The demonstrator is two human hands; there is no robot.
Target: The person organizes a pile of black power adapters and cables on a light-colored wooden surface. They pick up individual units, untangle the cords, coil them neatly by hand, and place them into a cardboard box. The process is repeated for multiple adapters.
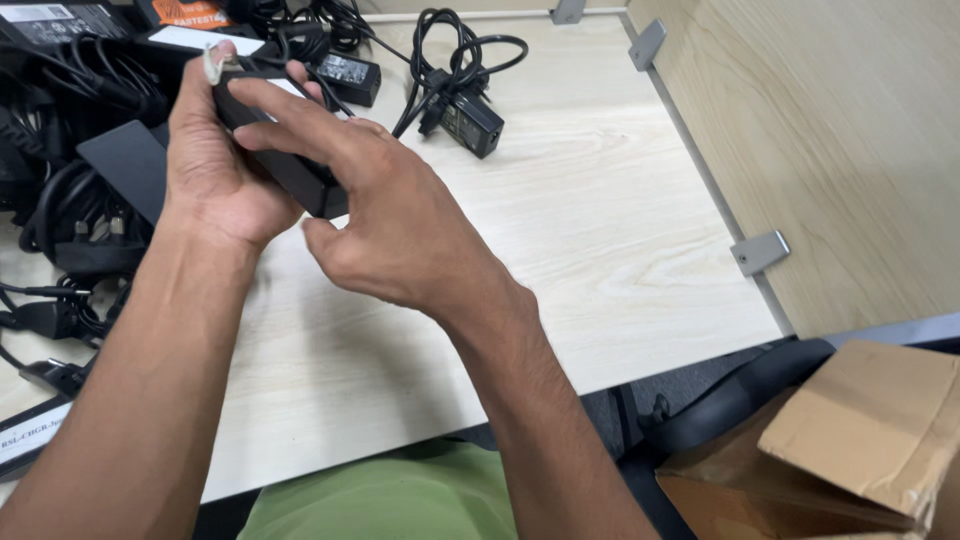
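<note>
In the head view, the left hand (215, 165) was wrapped around a black laptop power adapter (290, 165), fingers curled over its far edge and a bandaged fingertip (214, 62) showing at the top. The right hand (385, 215) lay across the adapter's upper face with fingers stretched flat and thumb tucked beneath, pinching it. The adapter was held above the pale wooden desk (600, 220), towards ten o'clock of the frame. At twelve o'clock another adapter with a coiled cable (465, 115) lay on the desk. A heap of black cables and chargers (70, 210) filled nine o'clock. A cardboard box (860, 430) sat at four o'clock.
</note>
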